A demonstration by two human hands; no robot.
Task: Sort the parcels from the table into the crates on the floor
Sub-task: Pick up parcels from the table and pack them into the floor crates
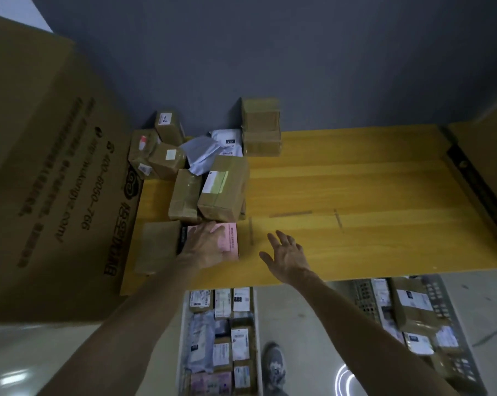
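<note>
A pink parcel [230, 238] lies near the front edge of the yellow wooden table [355, 195]. My left hand [205, 244] rests flat on top of it with straight fingers. My right hand [288, 257] hovers open over the bare tabletop just right of the pink parcel, touching nothing. Behind them sits a heap of brown cardboard parcels [223, 190] and white mailer bags [210, 151]. On the floor below, a white crate [257, 338] and a grey perforated crate [452, 338] both hold several parcels.
A very large cardboard box [50, 181] stands against the table's left side. A flat brown envelope [158, 247] lies left of the pink parcel. Two stacked boxes [261, 127] stand at the back against the grey wall. Another carton [489, 155] is at right. My shoe [274, 364] is between the crates.
</note>
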